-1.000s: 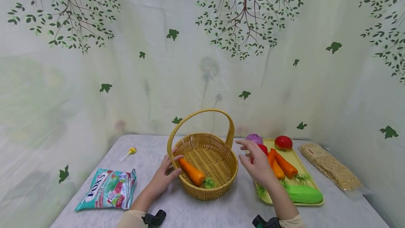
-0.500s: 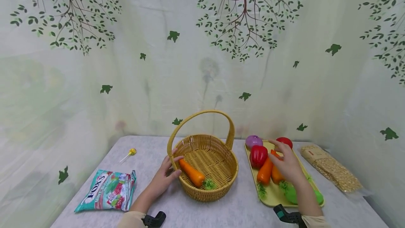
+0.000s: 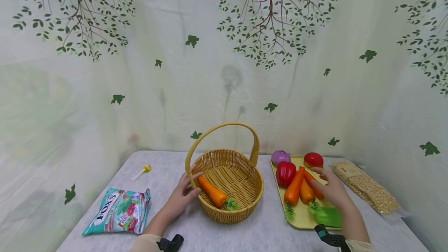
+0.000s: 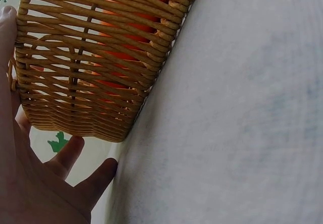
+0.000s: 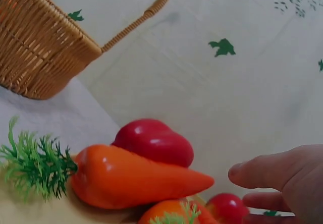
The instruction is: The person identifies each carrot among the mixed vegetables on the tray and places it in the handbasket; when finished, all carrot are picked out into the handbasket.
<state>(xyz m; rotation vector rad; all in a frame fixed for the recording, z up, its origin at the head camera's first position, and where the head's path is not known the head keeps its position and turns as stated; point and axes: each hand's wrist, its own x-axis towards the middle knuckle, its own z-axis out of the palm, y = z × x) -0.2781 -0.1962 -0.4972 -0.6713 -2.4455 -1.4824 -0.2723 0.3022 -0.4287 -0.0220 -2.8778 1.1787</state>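
Observation:
A wicker basket (image 3: 241, 211) with a tall arched handle holds one orange carrot (image 3: 211, 191). My left hand (image 3: 180, 195) grips the basket's left rim at the foot of the handle, some fingers over the rim; in the left wrist view, two fingers spread below the basket wall. My right hand (image 3: 336, 191) is over the right side of a yellow tray (image 3: 302, 219), fingers loosely bent and nothing in them. Its fingertips overlap the rightmost of three carrots (image 3: 295, 186) in the head view. The tray also bears a red bell pepper (image 3: 286, 173), a tomato (image 3: 313, 160) and a green squash-like vegetable (image 3: 329, 217), partly hidden by the forearm.
A purple onion (image 3: 280, 156) lies at the tray's back left corner. Right of the tray lies a clear bag of grain (image 3: 367, 186). On the left are a teal candy bag (image 3: 120, 209) and a yellow lollipop (image 3: 145, 168). A printed curtain (image 3: 224, 88) hangs behind the table.
My right hand has moved from beside the basket rightward across the tray, past the pepper and carrots, uncovering them. The left hand and basket have stayed in place.

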